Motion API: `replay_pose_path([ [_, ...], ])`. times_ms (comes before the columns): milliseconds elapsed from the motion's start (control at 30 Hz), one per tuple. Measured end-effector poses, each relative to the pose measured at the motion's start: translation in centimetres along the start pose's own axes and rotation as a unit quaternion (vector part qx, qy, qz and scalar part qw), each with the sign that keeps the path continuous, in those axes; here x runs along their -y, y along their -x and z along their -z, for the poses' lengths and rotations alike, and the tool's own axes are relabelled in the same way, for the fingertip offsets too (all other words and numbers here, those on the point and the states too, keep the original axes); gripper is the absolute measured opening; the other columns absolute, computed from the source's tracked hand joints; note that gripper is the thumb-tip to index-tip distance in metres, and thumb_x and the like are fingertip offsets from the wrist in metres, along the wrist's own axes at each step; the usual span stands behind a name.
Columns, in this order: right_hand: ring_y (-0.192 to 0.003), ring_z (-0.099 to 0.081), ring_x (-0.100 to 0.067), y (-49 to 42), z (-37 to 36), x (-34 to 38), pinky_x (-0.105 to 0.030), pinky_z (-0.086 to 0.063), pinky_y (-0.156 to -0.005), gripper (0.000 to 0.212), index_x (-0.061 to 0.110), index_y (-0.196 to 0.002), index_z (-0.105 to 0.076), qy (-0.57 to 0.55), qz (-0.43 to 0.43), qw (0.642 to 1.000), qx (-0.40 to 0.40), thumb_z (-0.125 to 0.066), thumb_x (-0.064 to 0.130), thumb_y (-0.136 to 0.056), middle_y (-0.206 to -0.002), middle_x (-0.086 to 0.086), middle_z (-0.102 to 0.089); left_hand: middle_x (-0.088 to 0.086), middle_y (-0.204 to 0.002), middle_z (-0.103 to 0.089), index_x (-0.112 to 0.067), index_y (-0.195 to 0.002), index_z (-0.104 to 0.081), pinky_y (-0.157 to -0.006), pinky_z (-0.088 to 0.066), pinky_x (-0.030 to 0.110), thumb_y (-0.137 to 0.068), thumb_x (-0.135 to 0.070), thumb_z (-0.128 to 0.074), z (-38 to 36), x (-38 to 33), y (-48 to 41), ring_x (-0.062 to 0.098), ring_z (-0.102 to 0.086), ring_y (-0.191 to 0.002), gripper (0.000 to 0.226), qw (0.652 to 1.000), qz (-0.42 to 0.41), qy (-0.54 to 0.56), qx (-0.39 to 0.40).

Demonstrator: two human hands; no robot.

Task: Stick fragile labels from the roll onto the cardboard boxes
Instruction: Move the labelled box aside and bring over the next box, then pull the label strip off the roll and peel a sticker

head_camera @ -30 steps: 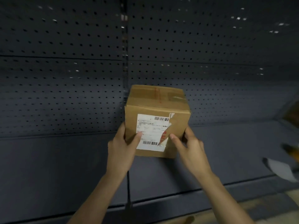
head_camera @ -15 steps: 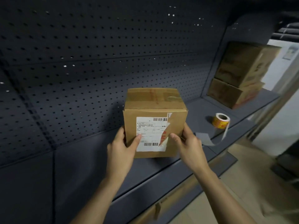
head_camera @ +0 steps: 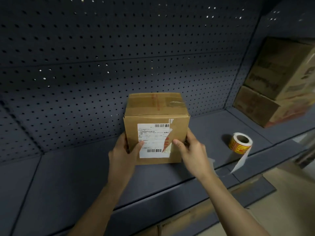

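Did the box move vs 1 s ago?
Yes. The cardboard box, gripped by the left hand and right hand, went right along the shelf: the floor seam it stood over now lies far left.

Dim, bluish light — perhaps from the right — soft shadows, wide-angle curvature, blur at the right edge.

Brown box (head_camera: 156,106), white label (head_camera: 153,140), yellow-red roll (head_camera: 239,144), perforated grey-blue shelf (head_camera: 85,176).

stockroom or shop; dark metal shelf (head_camera: 71,181), perforated back panel (head_camera: 85,65), stacked cartons (head_camera: 272,92)
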State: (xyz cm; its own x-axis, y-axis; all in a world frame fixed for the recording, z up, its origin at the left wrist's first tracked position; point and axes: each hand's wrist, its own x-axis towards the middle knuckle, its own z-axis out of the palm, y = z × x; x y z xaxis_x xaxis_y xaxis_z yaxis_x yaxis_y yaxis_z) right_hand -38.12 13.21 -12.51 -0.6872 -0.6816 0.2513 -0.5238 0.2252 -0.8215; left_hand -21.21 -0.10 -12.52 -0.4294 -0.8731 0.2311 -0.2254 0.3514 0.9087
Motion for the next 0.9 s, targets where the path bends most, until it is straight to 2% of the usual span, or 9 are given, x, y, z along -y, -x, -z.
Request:
replay_pose_path([
  [67, -0.094, -0.064, -0.009, -1.1, -0.3, -0.4, -0.019, -0.046, -0.076, 0.054, 0.042, -0.147, -0.037, -0.008, 0.002, 1.000, 0.017, -0.058, 0.034, -0.097, -0.102, 0.011, -0.074, -0.027, -0.100, -0.069, -0.028, -0.120, -0.062, -0.079, -0.053, 0.014, -0.088, -0.032, -0.072, -0.2, 0.2, -0.3, -0.010, -0.065, -0.094, 0.034, 1.000, 0.003, -0.004, -0.018],
  [233, -0.088, -0.065, -0.002, -3.3, -1.9, -0.8, -0.002, -0.043, -0.070, 0.052, 0.035, -0.146, -0.041, -0.023, 0.001, 0.998, 0.055, -0.059, 0.034, -0.097, -0.095, 0.013, -0.074, -0.024, -0.101, -0.068, -0.022, -0.123, -0.060, -0.077, -0.054, 0.011, -0.087, -0.032, -0.072, 0.1, 1.0, -1.8, -0.012, -0.063, -0.091, 0.040, 0.999, 0.028, -0.016, -0.042],
  [433, -0.096, -0.065, -0.003, -5.2, -3.6, -0.5, 0.001, -0.040, -0.074, 0.052, 0.032, -0.146, -0.042, -0.015, 0.007, 0.998, 0.054, -0.060, 0.030, -0.097, -0.104, 0.015, -0.072, -0.020, -0.100, -0.069, -0.021, -0.126, -0.057, -0.079, -0.057, 0.020, -0.087, -0.031, -0.073, 0.6, 2.4, -3.4, -0.010, -0.064, -0.089, 0.044, 0.998, 0.036, -0.009, -0.051],
  [500, -0.097, -0.065, -0.003, -5.5, -3.9, -0.3, 0.003, -0.039, -0.073, 0.051, 0.033, -0.145, -0.042, -0.007, 0.009, 0.999, 0.053, -0.058, 0.030, -0.098, -0.105, 0.016, -0.072, -0.021, -0.099, -0.068, -0.022, -0.128, -0.055, -0.074, -0.055, 0.013, -0.087, -0.032, -0.072, 0.6, 2.7, -3.8, -0.011, -0.064, -0.088, 0.046, 0.998, 0.038, -0.007, -0.049],
  [567, -0.098, -0.064, -0.002, -5.7, -4.1, -0.3, 0.003, -0.039, -0.073, 0.049, 0.033, -0.145, -0.043, 0.002, 0.010, 0.999, 0.050, -0.057, 0.030, -0.098, -0.105, 0.016, -0.072, -0.022, -0.100, -0.067, -0.024, -0.130, -0.054, -0.070, -0.051, 0.007, -0.088, -0.033, -0.071, 0.7, 2.8, -4.1, -0.013, -0.063, -0.089, 0.047, 0.998, 0.040, -0.001, -0.042],
  [733, -0.097, -0.063, 0.001, -5.6, -4.2, -0.2, 0.004, -0.039, -0.076, 0.046, 0.030, -0.142, -0.046, 0.000, 0.006, 0.999, 0.043, -0.058, 0.030, -0.098, -0.105, 0.018, -0.070, -0.022, -0.100, -0.066, -0.023, -0.127, -0.054, -0.068, -0.047, 0.003, -0.088, -0.033, -0.071, 0.8, 2.8, -4.1, -0.017, -0.060, -0.088, 0.044, 0.999, 0.039, 0.003, -0.035],
  [900, -0.100, -0.062, 0.008, -5.5, -3.8, 0.0, -0.006, -0.047, -0.089, 0.046, 0.035, -0.142, -0.047, -0.022, -0.001, 0.998, 0.057, -0.059, 0.034, -0.097, -0.110, 0.021, -0.069, -0.024, -0.096, -0.064, -0.023, -0.127, -0.055, -0.066, -0.046, 0.002, -0.087, -0.034, -0.072, 0.8, 2.5, -4.3, -0.018, -0.059, -0.084, 0.045, 0.998, 0.040, -0.015, -0.040],
])
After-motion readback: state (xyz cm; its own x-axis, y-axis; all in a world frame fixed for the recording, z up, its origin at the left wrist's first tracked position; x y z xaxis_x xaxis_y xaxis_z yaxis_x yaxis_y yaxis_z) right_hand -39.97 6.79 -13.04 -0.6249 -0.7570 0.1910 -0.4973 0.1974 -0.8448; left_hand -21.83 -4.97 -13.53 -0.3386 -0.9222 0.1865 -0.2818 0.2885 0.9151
